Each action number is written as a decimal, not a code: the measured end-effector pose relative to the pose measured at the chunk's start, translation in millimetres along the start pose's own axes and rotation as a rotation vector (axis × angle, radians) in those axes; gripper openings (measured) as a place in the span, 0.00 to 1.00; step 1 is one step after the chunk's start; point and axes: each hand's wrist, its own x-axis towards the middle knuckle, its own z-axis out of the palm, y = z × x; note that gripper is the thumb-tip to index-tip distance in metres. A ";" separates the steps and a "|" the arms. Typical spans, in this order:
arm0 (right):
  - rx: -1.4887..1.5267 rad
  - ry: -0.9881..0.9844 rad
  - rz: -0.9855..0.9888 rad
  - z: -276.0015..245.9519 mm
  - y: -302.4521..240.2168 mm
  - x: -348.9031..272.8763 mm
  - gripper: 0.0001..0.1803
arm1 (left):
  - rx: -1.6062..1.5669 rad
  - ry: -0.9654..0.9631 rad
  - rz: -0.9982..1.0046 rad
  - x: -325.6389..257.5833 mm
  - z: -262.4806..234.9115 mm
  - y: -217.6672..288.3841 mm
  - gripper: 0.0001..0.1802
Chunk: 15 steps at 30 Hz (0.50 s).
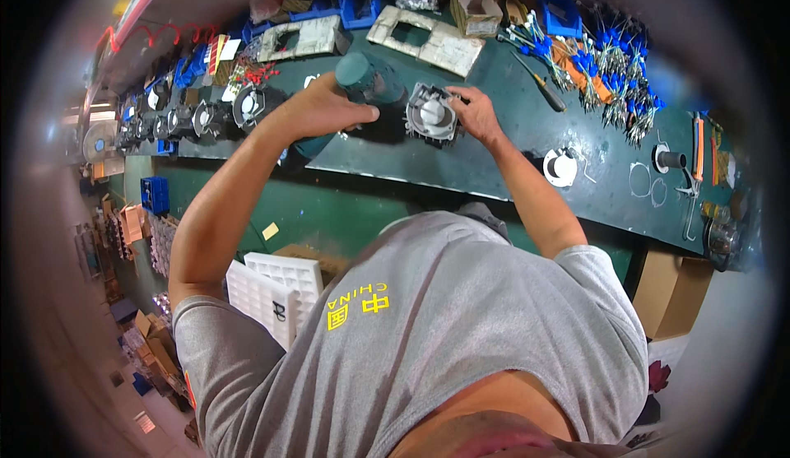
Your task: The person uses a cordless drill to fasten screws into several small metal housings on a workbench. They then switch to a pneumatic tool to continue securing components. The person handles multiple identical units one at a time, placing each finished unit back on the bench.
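Your left hand (pixel 325 114) is wrapped around a teal power tool (pixel 367 77), its thumb stretched along the near side. The tool is above the counter (pixel 387 162), its dark end just to the left of a grey metal housing (pixel 431 114) with a pale round centre; you cannot tell from here whether the two touch. The housing is in front of you near the counter's front edge, and your right hand (pixel 476 116) grips its right side with bent fingers.

Beyond the housing, two pale blocks with square openings, a left one (pixel 267 44) and a right one (pixel 448 49), lie before the blue bins (pixel 360 9) and an open cardboard box (pixel 475 15). To your right, a screwdriver (pixel 544 90) lies near a heap of blue-ended wires (pixel 613 75), with a white round part (pixel 560 168) closer to you. On your left, dark round units (pixel 249 106) with pale centres run in a row along the counter.
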 end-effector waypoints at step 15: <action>0.114 0.015 0.004 1.9 8.3 -0.3 0.23 | -0.116 -0.016 -0.029 20.5 11.5 17.7 0.25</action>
